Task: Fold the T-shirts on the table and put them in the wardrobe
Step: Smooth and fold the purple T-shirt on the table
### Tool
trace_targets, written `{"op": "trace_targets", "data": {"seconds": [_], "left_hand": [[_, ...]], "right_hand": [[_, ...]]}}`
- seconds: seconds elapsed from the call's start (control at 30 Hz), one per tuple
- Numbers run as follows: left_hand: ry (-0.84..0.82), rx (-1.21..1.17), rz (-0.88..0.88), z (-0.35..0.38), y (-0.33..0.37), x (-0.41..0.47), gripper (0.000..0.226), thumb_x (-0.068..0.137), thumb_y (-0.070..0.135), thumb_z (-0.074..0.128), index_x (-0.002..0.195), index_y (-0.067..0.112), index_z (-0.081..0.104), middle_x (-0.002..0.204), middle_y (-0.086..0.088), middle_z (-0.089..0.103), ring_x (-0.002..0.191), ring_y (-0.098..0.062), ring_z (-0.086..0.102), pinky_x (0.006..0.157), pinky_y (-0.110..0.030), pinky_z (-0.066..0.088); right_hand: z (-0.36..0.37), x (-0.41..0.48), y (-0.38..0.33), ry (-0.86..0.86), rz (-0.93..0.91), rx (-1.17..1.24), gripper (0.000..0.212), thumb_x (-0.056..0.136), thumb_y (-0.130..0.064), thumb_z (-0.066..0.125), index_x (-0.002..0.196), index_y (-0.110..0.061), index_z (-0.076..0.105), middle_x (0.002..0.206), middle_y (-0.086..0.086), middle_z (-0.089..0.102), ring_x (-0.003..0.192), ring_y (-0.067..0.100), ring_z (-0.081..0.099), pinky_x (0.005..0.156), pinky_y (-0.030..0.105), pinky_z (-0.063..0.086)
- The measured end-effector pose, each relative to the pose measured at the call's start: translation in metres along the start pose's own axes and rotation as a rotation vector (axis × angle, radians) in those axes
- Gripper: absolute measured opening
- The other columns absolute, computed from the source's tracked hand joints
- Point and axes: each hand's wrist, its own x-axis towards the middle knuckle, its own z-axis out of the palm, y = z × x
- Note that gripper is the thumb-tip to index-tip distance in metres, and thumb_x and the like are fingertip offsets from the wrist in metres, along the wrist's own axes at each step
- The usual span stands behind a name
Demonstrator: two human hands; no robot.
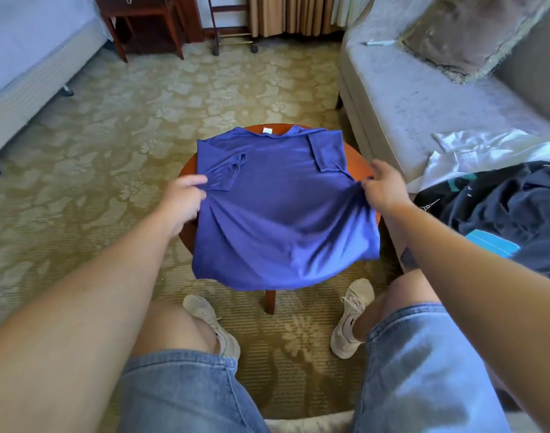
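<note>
Round tabletop [356, 159] under blue T-shirt [276, 214]; left hand [183, 203] fingers pinch its left edge, right hand [384, 185] fingers its right edge

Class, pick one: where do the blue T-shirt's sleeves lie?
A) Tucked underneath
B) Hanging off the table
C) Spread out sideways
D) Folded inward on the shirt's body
D: both sleeves lie folded in on the blue T-shirt, whose sides the left hand and right hand pinch.

Blue T-shirt [280, 214], red-brown table [358, 157], floral olive carpet [142, 120], faded denim shorts [423, 370].
</note>
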Motion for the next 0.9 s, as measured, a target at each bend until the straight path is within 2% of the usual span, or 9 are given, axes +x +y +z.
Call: {"op": "trace_targets", "data": {"seconds": [0.03, 0.1, 0.2, 0.3, 0.4, 0.53, 0.63, 0.8, 0.9], "left_hand": [[0.081, -0.061, 0.046, 0.000, 0.013, 0.009, 0.044, 0.094, -0.004, 0.044, 0.133, 0.011, 0.055, 0.076, -0.007, 0.055, 0.041, -0.006, 0.050, 0.042, -0.016, 0.039], [0.224, -0.048, 0.139, 0.001, 0.025, 0.029, 0.041, 0.095, 0.008, 0.049, 0.136, 0.013, 0.052, 0.100, -0.008, 0.065, 0.077, -0.017, 0.064, 0.073, -0.026, 0.051], [0.253, 0.163, 0.169, 0.007, 0.014, 0.037, 0.050, 0.094, 0.027, 0.060, 0.141, 0.016, 0.047, 0.135, -0.008, 0.055, 0.121, -0.024, 0.054, 0.102, -0.031, 0.040], [0.101, 0.406, 0.059, 0.015, -0.027, 0.039, 0.062, 0.090, 0.030, 0.063, 0.146, 0.015, 0.041, 0.145, -0.014, 0.045, 0.130, -0.032, 0.047, 0.106, -0.036, 0.037], [0.041, 0.608, -0.003, 0.019, -0.051, 0.032, 0.071, 0.089, 0.036, 0.065, 0.150, 0.016, 0.033, 0.145, -0.017, 0.041, 0.133, -0.037, 0.041, 0.108, -0.042, 0.036], [0.104, 0.511, -0.057, 0.025, -0.046, 0.025, 0.075, 0.092, 0.033, 0.064, 0.152, 0.013, 0.024, 0.149, -0.013, 0.041, 0.133, -0.036, 0.043, 0.105, -0.041, 0.037], [0.089, 0.523, -0.113, 0.028, -0.046, 0.023, 0.075, 0.092, 0.028, 0.064, 0.152, 0.010, 0.023, 0.148, -0.014, 0.042, 0.130, -0.037, 0.045, 0.100, -0.039, 0.039], [0.050, 0.494, -0.110, 0.029, -0.056, 0.030, 0.075, 0.093, 0.021, 0.062, 0.154, 0.012, 0.020, 0.154, -0.012, 0.035, 0.136, -0.035, 0.040, 0.105, -0.038, 0.035], [0.036, 0.477, -0.108, 0.026, -0.059, 0.035, 0.076, 0.094, 0.022, 0.062, 0.155, 0.013, 0.018, 0.156, -0.011, 0.031, 0.139, -0.034, 0.035, 0.110, -0.039, 0.032]], "right_hand": [[-0.003, 0.013, -0.011, 0.037, 0.008, 0.045, 0.057, 0.086, -0.007, 0.050, 0.142, -0.007, 0.043, 0.128, 0.017, 0.060, 0.112, 0.028, 0.058, 0.103, 0.038, 0.041], [-0.004, 0.041, -0.019, 0.064, 0.023, 0.164, 0.072, 0.074, -0.021, 0.050, 0.145, -0.014, 0.037, 0.110, 0.013, 0.066, 0.097, 0.027, 0.059, 0.100, 0.049, 0.047], [0.002, 0.050, -0.008, 0.006, 0.077, 0.042, 0.081, 0.078, -0.035, 0.058, 0.151, -0.016, 0.027, 0.137, 0.011, 0.053, 0.124, 0.029, 0.053, 0.108, 0.043, 0.041], [0.012, 0.031, 0.016, -0.108, 0.155, -0.241, 0.061, 0.086, -0.018, 0.058, 0.143, -0.007, 0.038, 0.142, 0.021, 0.045, 0.122, 0.036, 0.052, 0.099, 0.040, 0.046], [0.019, 0.023, 0.041, -0.184, 0.166, -0.474, 0.049, 0.091, -0.026, 0.057, 0.134, -0.007, 0.045, 0.136, 0.023, 0.046, 0.122, 0.041, 0.047, 0.099, 0.039, 0.039], [0.021, 0.024, 0.043, -0.103, 0.131, -0.450, 0.053, 0.095, -0.033, 0.053, 0.138, -0.004, 0.043, 0.139, 0.024, 0.044, 0.125, 0.042, 0.046, 0.103, 0.043, 0.037], [0.027, 0.025, 0.039, -0.183, 0.058, -0.434, 0.058, 0.095, -0.031, 0.053, 0.147, -0.013, 0.036, 0.142, 0.020, 0.040, 0.125, 0.038, 0.046, 0.104, 0.042, 0.039], [0.043, 0.024, 0.035, -0.196, -0.284, -0.550, 0.057, 0.096, -0.019, 0.052, 0.149, -0.012, 0.033, 0.155, 0.007, 0.027, 0.134, 0.035, 0.037, 0.108, 0.042, 0.036], [0.049, 0.030, 0.033, -0.286, -0.284, -0.631, 0.056, 0.095, -0.021, 0.050, 0.149, -0.017, 0.034, 0.149, 0.005, 0.038, 0.128, 0.036, 0.046, 0.099, 0.043, 0.043]]}}
